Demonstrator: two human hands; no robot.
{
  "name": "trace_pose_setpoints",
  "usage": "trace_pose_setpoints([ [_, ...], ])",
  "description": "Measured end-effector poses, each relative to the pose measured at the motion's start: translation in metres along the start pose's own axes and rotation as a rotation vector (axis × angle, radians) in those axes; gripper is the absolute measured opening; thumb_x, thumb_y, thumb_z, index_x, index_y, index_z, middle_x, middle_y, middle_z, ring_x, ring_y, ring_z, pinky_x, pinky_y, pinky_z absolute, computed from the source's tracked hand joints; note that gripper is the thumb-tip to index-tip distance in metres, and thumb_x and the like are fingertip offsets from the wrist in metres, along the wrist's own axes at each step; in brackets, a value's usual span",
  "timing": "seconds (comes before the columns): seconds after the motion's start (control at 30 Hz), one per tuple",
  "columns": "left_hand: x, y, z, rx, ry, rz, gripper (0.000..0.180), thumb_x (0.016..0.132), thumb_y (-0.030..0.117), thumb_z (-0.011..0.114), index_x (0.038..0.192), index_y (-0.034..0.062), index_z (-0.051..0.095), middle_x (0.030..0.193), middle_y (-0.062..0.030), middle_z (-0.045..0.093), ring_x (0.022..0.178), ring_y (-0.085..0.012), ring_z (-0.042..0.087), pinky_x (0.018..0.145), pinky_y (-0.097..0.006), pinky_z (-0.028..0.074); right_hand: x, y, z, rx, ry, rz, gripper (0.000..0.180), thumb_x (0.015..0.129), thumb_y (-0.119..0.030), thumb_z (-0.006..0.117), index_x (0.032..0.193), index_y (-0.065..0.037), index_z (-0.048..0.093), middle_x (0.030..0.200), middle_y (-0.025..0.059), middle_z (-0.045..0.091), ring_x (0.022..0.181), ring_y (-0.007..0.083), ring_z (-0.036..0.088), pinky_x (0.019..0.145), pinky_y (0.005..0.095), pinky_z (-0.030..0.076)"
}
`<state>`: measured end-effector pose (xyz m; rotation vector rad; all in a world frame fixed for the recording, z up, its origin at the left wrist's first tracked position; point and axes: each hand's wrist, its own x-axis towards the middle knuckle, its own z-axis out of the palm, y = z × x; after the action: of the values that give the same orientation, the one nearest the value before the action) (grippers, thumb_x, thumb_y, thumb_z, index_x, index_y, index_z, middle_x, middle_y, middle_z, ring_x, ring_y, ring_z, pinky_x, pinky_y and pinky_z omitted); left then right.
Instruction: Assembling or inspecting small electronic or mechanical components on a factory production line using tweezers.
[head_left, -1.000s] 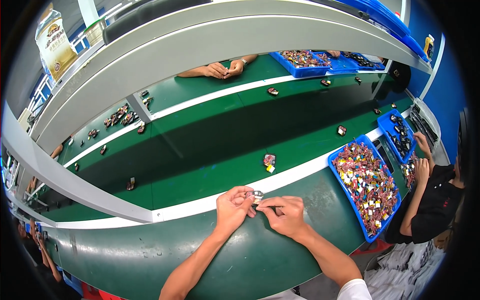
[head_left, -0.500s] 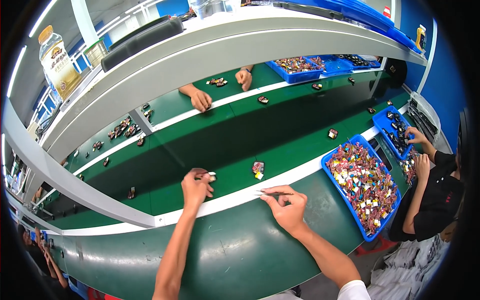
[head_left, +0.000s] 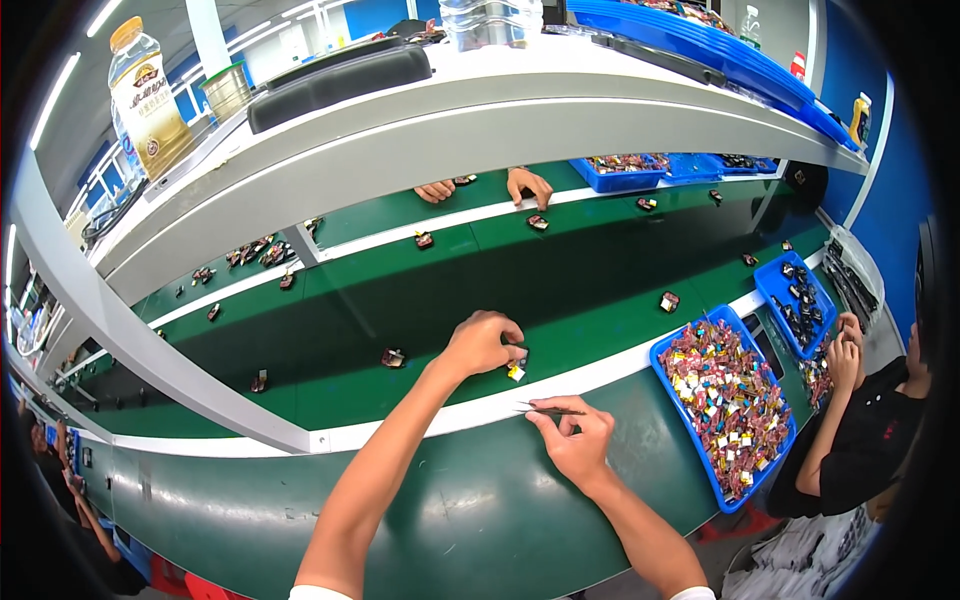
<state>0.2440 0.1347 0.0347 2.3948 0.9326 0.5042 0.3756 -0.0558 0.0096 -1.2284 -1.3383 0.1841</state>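
My left hand (head_left: 482,345) is over the green belt, its fingers curled down on a small dark electronic part with a white and yellow piece (head_left: 516,373). Part of it is hidden under the fingertips. In my right hand (head_left: 578,440), near the white rail, are thin metal tweezers (head_left: 556,410), pinched between thumb and forefinger, their tips pointing left. A similar dark part (head_left: 393,357) lies on the belt left of my left hand, and another part (head_left: 669,301) lies to its right.
On the right stands a blue tray heaped with small wired parts (head_left: 725,400), and behind it a blue tray of black pieces (head_left: 797,303). A co-worker (head_left: 860,400) sits there. Another person's hands (head_left: 528,187) are across the belt. A grey shelf beam (head_left: 480,135) spans above.
My left hand let go of one small part, which now lies on the belt, and moved right to another. My right hand stays near the rail with the tweezers. The view shifted slightly.
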Motion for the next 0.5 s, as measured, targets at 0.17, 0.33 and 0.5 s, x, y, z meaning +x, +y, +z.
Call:
trace_pose_setpoints([
  [0.17,0.004,-0.003,0.005,0.072,-0.040,-0.106,0.024,0.070,0.021,0.083,0.083,0.0049,0.073,0.090,-0.0103,0.071,0.081,-0.0260,0.068,0.075,-0.038,0.054,0.001,0.000,0.000,-0.008,-0.002,0.003,0.017,0.074,-0.004,0.085,0.088,-0.006,0.075,0.048,-0.0014,0.047,0.039,0.0063,0.033,0.041,0.0245,0.026],
  [0.33,-0.013,-0.013,0.000,-0.044,-0.014,-0.189,0.020,0.075,0.015,0.081,0.083,0.0023,0.068,0.078,-0.0091,0.070,0.069,-0.0187,0.066,0.063,-0.033,0.053,0.002,-0.002,0.004,0.007,0.000,-0.024,0.018,0.074,-0.004,0.085,0.089,-0.006,0.075,0.051,-0.0016,0.052,0.039,0.0059,0.033,0.041,0.0242,0.027],
  [0.5,-0.057,0.013,-0.004,-0.653,0.038,-0.434,0.018,0.085,0.008,0.075,0.095,-0.0006,0.064,0.079,-0.0056,0.068,0.057,-0.0068,0.059,0.043,-0.023,0.043,0.006,-0.007,-0.004,0.021,-0.003,0.078,0.013,0.073,-0.001,0.084,0.073,-0.001,0.070,0.080,0.0061,0.074,0.048,0.0075,0.052,0.045,0.0242,0.034],
])
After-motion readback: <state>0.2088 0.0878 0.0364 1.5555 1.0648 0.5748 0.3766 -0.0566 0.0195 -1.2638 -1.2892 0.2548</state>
